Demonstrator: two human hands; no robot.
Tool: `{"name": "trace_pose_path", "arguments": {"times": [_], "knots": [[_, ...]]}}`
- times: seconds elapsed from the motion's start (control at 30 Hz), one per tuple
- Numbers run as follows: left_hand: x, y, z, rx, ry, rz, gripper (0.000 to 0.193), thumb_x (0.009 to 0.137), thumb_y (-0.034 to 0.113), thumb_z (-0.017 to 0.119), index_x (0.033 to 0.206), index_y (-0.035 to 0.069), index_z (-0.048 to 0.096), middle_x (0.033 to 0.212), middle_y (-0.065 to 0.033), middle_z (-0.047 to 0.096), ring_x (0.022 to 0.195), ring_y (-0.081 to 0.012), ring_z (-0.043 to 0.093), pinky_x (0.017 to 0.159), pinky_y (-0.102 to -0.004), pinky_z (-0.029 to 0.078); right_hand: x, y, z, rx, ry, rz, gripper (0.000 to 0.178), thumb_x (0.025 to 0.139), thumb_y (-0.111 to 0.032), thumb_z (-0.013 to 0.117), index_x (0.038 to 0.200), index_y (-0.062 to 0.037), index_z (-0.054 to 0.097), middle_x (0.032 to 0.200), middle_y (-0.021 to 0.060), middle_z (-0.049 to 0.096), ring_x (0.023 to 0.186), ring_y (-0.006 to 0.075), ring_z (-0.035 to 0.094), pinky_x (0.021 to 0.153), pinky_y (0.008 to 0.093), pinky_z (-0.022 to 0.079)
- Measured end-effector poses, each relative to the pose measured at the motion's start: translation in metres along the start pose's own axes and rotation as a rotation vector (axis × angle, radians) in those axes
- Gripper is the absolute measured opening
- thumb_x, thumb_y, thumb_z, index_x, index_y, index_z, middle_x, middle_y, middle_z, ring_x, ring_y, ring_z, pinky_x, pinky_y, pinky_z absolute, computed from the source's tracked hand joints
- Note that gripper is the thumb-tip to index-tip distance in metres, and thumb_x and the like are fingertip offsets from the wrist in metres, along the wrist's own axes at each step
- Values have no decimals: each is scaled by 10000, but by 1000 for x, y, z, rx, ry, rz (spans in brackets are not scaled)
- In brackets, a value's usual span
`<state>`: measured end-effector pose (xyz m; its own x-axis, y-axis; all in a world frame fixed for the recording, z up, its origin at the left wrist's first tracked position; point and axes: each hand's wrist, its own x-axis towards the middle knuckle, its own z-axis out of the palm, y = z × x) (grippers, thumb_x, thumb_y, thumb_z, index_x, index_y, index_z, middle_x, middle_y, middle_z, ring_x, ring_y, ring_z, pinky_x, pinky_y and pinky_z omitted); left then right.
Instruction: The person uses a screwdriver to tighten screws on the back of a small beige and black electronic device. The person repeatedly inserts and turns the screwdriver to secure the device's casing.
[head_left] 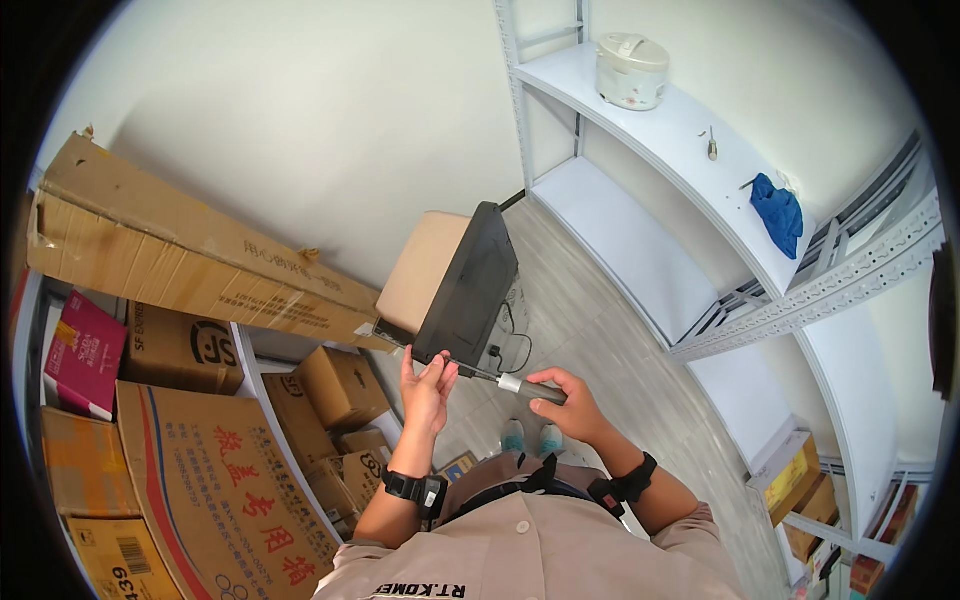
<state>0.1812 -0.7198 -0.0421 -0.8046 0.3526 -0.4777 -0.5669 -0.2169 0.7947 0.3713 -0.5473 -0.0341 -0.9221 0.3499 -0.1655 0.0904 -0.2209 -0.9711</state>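
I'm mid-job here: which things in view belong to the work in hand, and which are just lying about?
Likely in the job:
- gray-handled screwdriver, held in the right hand
- black-and-beige unit, left hand near its lower edge

Apparently just lying about:
- rice cooker
- small screwdriver
- blue cloth
- long carton

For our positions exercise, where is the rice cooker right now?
In the head view, the rice cooker stands near the top, right of centre, on a white shelf, left of a small screwdriver and blue cloth.
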Motion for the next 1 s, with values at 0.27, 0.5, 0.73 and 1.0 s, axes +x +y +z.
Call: {"name": "trace_pose_path", "arguments": {"times": [0.27, 0.5, 0.73, 1.0], "knots": [[-23, 16, 12, 31, -123, 236, 662, 914, 9, 586, 1468, 53, 224, 1112, -138, 652, 892, -173, 670, 845, -320, 552, -2, -4, -8, 185, -11, 64, 310, 832, -81, 656, 1129, -17, 592, 948, 20, 602, 766, 74, 534, 654, 239, 438], [-21, 36, 16, 91, -314, 408, 449, 871, -44, 615, 1295, -14, 474, 1086, -134, 654, 915, -193, 663, 866, -322, 536, 9, -7, -18, 404, -84, 74, 312, 830, -75, 653, 1126, 0, 587, 835, 27, 568, 590, 95, 443, 521, 253, 339], [-10, 47, 18, 172, -373, 485, 289, 866, -21, 644, 1148, -25, 580, 1010, -115, 664, 890, -179, 660, 817, -324, 551, 17, -12, -16, 447, -51, 104, 280, 841, -106, 648, 1105, -14, 625, 758, 22, 561, 568, 97, 467, 498, 242, 342], [19, 44, 58, 138, -566, 426, 140, 894, -2, 622, 1033, -16, 609, 955, -98, 664, 859, -168, 658, 815, -311, 549, 10, -24, -34, 485, -4, 81, 288, 882, -178, 613, 1119, -16, 602, 947, 134, 676, 565, 110, 492, 498, 241, 386]]}}
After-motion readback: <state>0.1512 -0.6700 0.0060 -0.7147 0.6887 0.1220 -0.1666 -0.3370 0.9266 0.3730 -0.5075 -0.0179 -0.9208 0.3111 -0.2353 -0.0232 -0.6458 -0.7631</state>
